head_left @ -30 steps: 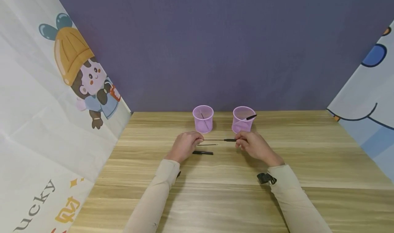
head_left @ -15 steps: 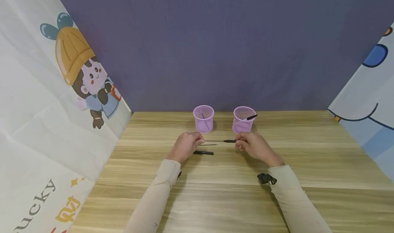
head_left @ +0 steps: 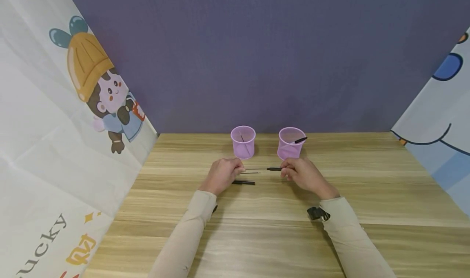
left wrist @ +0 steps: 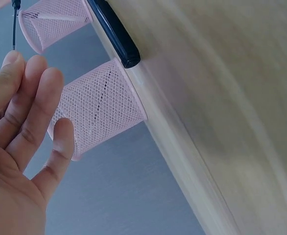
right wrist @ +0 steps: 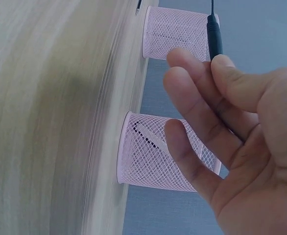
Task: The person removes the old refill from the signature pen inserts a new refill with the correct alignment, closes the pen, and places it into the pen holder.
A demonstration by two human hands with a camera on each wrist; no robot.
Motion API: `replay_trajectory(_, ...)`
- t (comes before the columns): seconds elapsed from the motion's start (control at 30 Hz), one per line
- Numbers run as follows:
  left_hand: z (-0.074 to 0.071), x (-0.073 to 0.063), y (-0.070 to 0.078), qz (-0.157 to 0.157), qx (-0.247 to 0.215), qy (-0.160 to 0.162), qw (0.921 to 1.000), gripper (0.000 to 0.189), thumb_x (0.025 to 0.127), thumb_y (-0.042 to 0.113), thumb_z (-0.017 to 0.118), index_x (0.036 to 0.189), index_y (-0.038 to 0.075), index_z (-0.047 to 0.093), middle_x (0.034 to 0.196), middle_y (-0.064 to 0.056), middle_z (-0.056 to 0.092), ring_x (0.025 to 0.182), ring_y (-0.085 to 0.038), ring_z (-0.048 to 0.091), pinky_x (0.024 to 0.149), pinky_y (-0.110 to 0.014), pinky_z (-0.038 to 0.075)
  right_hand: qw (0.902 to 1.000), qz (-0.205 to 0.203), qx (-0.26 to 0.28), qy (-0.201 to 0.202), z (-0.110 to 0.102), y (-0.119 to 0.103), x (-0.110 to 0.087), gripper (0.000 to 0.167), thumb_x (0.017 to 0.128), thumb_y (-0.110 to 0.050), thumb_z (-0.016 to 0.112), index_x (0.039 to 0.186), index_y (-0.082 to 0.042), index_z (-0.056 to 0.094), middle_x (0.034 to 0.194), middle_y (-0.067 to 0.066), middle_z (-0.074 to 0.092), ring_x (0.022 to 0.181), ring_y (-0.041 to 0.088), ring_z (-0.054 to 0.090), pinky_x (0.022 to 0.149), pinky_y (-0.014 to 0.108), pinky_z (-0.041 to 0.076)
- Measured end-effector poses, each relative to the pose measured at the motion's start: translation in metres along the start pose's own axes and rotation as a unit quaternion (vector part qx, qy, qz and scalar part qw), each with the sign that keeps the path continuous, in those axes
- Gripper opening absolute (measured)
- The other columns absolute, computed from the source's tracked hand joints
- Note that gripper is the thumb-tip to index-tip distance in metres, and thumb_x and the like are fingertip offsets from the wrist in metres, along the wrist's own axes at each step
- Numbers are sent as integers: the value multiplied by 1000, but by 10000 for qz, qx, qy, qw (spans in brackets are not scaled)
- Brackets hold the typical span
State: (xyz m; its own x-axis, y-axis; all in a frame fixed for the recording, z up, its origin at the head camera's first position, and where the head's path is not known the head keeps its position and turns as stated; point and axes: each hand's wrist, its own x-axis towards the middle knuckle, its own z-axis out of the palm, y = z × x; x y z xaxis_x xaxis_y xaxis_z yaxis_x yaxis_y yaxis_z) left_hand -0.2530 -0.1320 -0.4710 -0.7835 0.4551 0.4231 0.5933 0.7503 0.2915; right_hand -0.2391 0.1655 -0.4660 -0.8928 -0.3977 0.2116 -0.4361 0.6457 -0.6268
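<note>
My left hand point(head_left: 221, 174) pinches one end of a thin dark pen refill point(head_left: 256, 169) between thumb and forefinger, its other fingers spread loosely. The refill runs level to the right into a black pen grip section point(head_left: 274, 169). Thumb and fingertips of my right hand point(head_left: 302, 174) pinch that black piece. In the right wrist view the grip section point(right wrist: 214, 39) narrows toward the refill. Below them on the table lie another thin refill point(head_left: 251, 173) and a black pen barrel point(head_left: 244, 182), their left ends partly hidden by my left hand.
Two pink mesh cups stand behind the hands. The left cup point(head_left: 244, 150) holds a thin refill point(head_left: 242, 137); in the right cup point(head_left: 288, 151) leans a pen point(head_left: 300, 140) with a black end above the rim. A dark wall point(head_left: 271, 57) rises behind the wooden table point(head_left: 257, 245).
The pinched refill and grip section have sunk very slightly toward the table's near side. Both hands keep their hold, and the cups and the things on the table stay put.
</note>
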Motion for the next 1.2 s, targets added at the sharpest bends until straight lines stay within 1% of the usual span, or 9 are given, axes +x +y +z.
replay_trajectory(0.1,0,0,0,5,7,1,10000,7,91,23,77,86,20,74,69,13,65,64,-4,58,66,-32,53,10000,-16,-3,16,0,0,0,8,98,-8,67,97,-1,71,80,5,75,67,17,69,60,22,55)
replay_trajectory(0.33,-1,0,1,15,121,-110,9999,11,93,30,74,87,21,73,68,13,63,65,-3,58,67,-31,53,10000,-70,-60,33,0,-2,0,9,98,-9,67,97,-1,71,80,3,76,67,14,68,61,22,55)
replay_trajectory(0.5,0,-1,2,44,58,-99,9999,11,93,29,74,87,21,73,68,13,63,65,-4,58,66,-32,53,9999,-66,-76,39,1,-2,0,8,98,-9,67,96,-3,72,80,3,76,66,11,67,61,22,55)
replay_trajectory(0.67,2,0,2,79,56,-60,9999,10,92,29,76,86,21,73,71,13,68,65,-3,60,66,-31,54,9999,-53,-125,37,2,-1,0,6,98,-9,68,95,-5,72,80,2,76,65,9,65,60,22,54)
replay_trajectory(0.77,3,0,2,78,79,-90,9999,11,92,29,75,87,21,73,75,12,71,66,-4,62,68,-31,55,9999,-68,-107,42,3,-1,1,6,97,-8,68,94,-5,72,79,1,75,65,10,66,60,22,55)
replay_trajectory(0.93,2,0,4,68,92,-94,9999,10,92,28,76,86,20,73,76,11,73,67,-6,63,69,-34,56,9998,-92,-144,33,2,-3,0,5,97,-8,68,94,-5,71,79,1,75,64,10,65,60,22,54)
replay_trajectory(1.2,2,0,5,154,201,-23,9997,12,92,31,75,86,20,73,81,9,76,71,-9,69,70,-36,58,9998,-36,-191,-22,3,-4,0,7,98,-9,68,95,-5,72,79,0,75,63,8,64,60,23,53)
